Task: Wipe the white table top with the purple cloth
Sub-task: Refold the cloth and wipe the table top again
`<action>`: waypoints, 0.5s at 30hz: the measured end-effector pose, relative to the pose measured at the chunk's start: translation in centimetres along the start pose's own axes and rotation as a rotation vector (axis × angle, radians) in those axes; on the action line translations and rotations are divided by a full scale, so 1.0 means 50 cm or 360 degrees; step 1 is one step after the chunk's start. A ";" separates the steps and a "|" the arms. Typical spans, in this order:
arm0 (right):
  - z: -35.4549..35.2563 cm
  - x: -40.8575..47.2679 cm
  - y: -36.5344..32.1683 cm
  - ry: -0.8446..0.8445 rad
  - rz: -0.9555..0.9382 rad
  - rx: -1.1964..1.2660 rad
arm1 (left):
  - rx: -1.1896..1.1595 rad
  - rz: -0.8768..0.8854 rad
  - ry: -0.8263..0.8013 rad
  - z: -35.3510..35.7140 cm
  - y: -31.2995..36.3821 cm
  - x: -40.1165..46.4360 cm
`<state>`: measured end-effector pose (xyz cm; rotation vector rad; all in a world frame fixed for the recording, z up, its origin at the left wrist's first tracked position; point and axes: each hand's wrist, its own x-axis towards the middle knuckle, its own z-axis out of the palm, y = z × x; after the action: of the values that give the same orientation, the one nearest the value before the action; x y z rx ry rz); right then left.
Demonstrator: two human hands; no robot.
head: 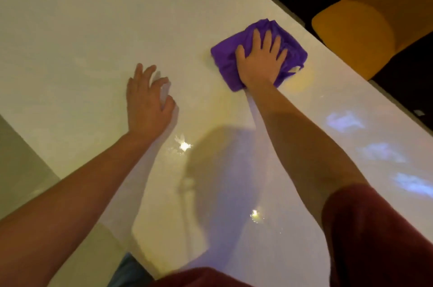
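Glossy white table top (70,29), mid-wipe: right hand (260,62) pressed flat, fingers spread, on the purple cloth (293,52); left hand (147,101) lay open, empty, beside it. Next stroke probably needed sustained downward pressure.

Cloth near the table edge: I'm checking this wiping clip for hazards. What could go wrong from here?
1. The cloth is bunched under the right hand close to the table's far edge; a further outward stroke could push it off toward the yellow chair.
2. The top looks glossy, perhaps wet in places; the left hand, braced only on its fingertips, could slip.
3. A bunched cloth touches little surface, so streaks may be left.
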<state>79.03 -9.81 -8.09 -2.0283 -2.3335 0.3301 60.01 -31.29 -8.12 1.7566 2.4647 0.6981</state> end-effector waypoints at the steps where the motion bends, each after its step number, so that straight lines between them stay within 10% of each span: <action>1: 0.002 -0.020 0.008 0.0006 -0.0007 0.0009 | -0.0025 -0.0019 -0.0040 0.010 0.031 0.015; 8: 0.031 -0.460 0.177 0.0157 0.0044 0.0090 | 0.0015 -0.0215 -0.0276 0.119 0.181 0.112; 15: -0.011 -0.065 0.168 0.0176 0.0076 0.0060 | 0.0351 -0.0244 -0.0296 0.154 0.202 0.108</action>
<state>87.78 -11.87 -8.70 -2.0319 -2.2012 0.2544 69.21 -21.21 -10.02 1.5877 2.5919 0.2469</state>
